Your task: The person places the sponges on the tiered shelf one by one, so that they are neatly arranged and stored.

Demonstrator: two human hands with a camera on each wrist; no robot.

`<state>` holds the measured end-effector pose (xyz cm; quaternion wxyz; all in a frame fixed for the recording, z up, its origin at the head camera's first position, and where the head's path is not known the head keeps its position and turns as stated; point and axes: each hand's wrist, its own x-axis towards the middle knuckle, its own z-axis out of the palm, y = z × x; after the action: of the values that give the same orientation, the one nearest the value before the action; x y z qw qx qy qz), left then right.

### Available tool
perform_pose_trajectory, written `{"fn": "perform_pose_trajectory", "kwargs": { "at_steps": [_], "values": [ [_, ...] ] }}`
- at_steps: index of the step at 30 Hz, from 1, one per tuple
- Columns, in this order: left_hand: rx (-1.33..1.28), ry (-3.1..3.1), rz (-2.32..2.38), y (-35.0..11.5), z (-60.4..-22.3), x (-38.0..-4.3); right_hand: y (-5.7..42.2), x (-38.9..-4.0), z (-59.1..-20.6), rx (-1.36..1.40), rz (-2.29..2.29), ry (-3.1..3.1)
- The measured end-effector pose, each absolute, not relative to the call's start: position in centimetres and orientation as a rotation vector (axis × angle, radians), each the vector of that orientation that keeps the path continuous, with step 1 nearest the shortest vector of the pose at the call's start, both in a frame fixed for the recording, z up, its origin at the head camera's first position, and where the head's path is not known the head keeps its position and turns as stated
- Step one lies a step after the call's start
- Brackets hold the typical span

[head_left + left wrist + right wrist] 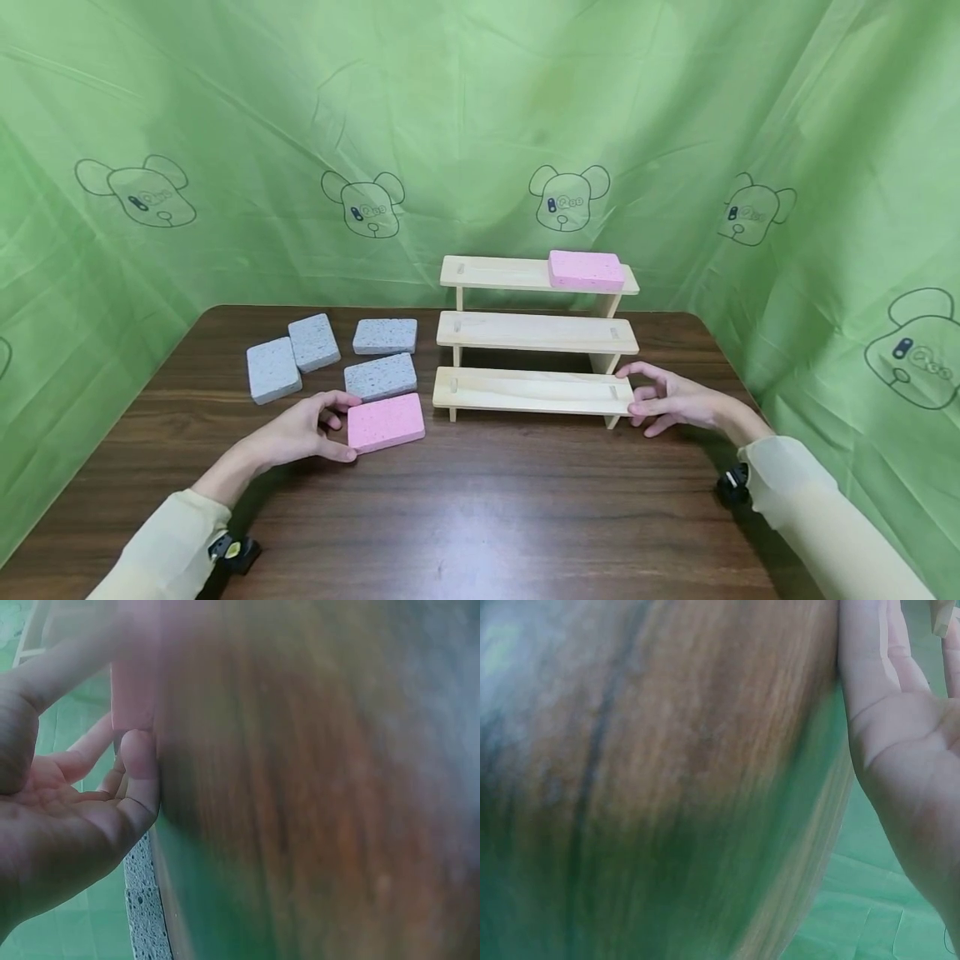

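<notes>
Your left hand (pixel 303 432) pinches the pink sponge (pixel 388 422) on the table (pixel 450 517) by its left end. Your right hand (pixel 670 400) pinches the wooden stand's lowest shelf (pixel 528 390).

Glare on tabletop (pixel 480 525), blurry wrist views

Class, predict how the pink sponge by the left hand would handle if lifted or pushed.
The pink sponge is probably light for its size, since its speckled surface looks porous. It seems fairly stiff: its edges look straight and its shape blocky. Lying on its broad face on the table, it would likely slide rather than roll or tip.
</notes>
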<state>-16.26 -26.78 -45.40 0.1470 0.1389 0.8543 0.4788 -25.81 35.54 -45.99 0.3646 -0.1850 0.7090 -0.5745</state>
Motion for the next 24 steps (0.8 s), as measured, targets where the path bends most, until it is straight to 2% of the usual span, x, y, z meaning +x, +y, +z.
{"fn": "perform_pose_trajectory", "kwargs": {
  "at_steps": [24],
  "values": [
    [0.261, 2.347, 1.603, -26.77, -45.2, -16.36, 35.35, -25.73, -45.84, -0.454, -1.471, 1.831]
  ]
}}
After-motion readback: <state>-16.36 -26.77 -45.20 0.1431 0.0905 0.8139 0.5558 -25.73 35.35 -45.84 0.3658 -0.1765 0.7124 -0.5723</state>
